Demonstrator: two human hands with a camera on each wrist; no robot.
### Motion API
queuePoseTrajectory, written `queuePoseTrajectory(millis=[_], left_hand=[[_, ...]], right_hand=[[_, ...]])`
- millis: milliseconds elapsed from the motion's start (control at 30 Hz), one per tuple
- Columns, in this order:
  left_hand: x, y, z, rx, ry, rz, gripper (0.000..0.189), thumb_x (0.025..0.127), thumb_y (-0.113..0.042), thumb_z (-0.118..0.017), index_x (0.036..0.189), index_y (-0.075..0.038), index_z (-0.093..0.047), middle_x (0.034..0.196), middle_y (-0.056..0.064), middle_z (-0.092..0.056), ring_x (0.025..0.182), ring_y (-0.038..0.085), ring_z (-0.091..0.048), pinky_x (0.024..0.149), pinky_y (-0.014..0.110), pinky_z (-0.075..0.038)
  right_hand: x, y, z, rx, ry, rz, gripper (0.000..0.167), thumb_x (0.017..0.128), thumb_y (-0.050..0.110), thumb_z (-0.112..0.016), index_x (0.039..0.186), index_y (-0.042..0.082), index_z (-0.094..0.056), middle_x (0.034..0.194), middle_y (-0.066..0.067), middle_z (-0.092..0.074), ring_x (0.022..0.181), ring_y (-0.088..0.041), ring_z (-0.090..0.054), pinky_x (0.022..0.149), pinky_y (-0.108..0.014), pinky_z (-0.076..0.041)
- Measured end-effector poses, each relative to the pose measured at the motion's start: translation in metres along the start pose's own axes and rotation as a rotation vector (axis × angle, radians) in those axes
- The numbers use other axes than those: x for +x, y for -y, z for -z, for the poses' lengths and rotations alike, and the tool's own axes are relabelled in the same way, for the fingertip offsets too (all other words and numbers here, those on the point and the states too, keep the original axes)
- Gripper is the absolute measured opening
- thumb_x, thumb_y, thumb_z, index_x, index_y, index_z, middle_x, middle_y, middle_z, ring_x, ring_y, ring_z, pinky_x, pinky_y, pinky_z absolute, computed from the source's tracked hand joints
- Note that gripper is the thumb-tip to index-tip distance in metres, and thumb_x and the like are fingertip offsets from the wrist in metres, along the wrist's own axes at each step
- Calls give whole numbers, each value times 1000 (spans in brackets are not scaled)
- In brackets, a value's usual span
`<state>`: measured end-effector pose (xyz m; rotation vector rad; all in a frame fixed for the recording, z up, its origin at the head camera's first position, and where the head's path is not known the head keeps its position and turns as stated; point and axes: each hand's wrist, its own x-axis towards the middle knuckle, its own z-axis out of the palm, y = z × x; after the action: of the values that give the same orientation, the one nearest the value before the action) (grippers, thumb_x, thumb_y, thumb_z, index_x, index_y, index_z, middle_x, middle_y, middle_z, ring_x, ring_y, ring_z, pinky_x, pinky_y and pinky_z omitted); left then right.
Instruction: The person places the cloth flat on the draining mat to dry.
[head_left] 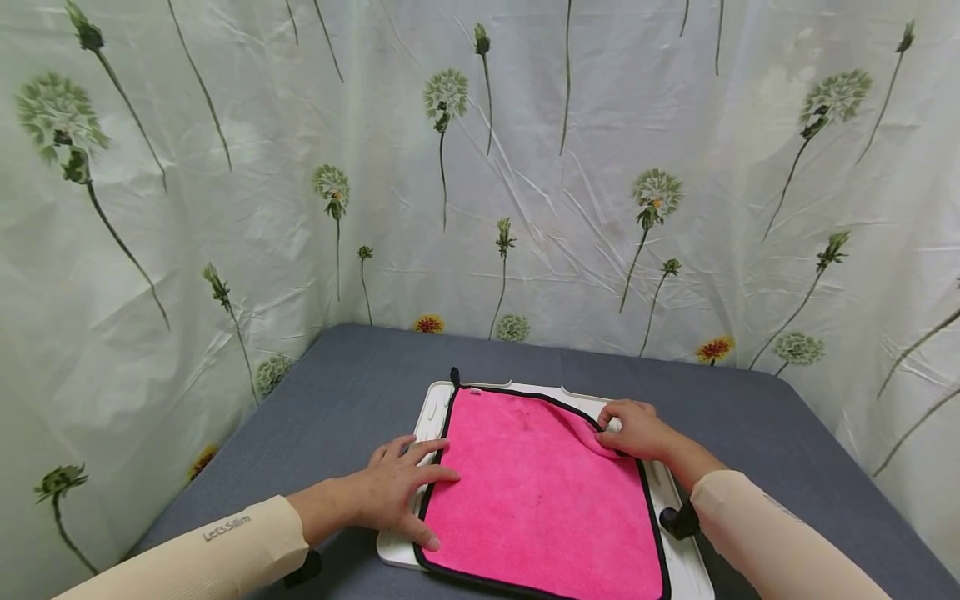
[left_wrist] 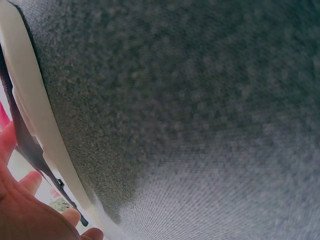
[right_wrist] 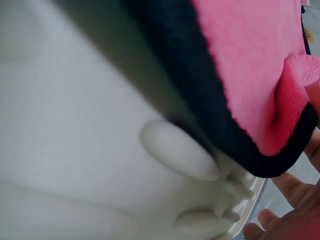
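A pink towel with black edging lies spread over a white plastic board. Fingers spread, my left hand rests on the towel's left edge. At the far right corner my right hand pinches the black border, and the cloth there is lifted and folded inward. In the right wrist view the towel's edge stands off the board, whose oval bumps show beneath. The left wrist view catches only part of my left hand beside the board's rim.
A dark grey cloth covers the table under the board. Behind it hangs a white curtain printed with dandelions. A black loop sticks up at the towel's far left corner.
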<state>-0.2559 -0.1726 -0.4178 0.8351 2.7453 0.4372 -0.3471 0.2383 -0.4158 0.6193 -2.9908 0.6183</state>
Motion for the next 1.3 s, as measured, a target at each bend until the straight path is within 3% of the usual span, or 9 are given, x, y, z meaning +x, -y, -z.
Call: queuePoseTrajectory(millis=[100, 333, 733, 1067, 1300], left_hand=[[0, 0, 0, -3, 5, 6, 83, 69, -68, -84, 142, -41, -56, 167, 0, -26, 150, 49, -20, 112, 75, -22], [0, -1, -1, -10, 8, 8, 83, 69, -68, -83, 142, -41, -55, 167, 0, -26, 150, 49, -20, 112, 75, -22], [0, -3, 1, -22, 26, 15, 82, 70, -69, -83, 143, -43, -54, 168, -1, -24, 151, 48, -18, 113, 75, -22], [4, -5, 1, -19, 28, 32, 83, 69, -70, -83, 142, -45, -54, 168, -1, -22, 152, 47, -16, 115, 74, -20], [4, -2, -2, -15, 40, 45, 82, 70, -70, -82, 142, -46, -53, 168, -1, -23, 152, 47, -17, 115, 74, -20]], right_hand=[[3, -3, 3, -25, -35, -63, 14, 86, 22, -71, 82, 14, -61, 90, -6, -68, 100, -34, -63, 97, -61, -34], [9, -10, 10, 2, -57, -365, 18, 93, 25, -62, 99, 8, -63, 109, -21, -70, 118, -61, -46, 91, -68, -38], [21, -17, 14, -40, -41, -375, 22, 96, 25, -61, 104, 5, -68, 115, -24, -68, 131, -64, -30, 100, -72, -28], [19, -25, 12, -57, -30, -388, 20, 97, 27, -61, 93, 9, -67, 102, -17, -69, 125, -63, -36, 97, -71, -32], [14, -27, 15, -13, -9, -446, 33, 97, 37, -65, 103, 5, -66, 115, -27, -65, 124, -65, -32, 92, -72, -34]])
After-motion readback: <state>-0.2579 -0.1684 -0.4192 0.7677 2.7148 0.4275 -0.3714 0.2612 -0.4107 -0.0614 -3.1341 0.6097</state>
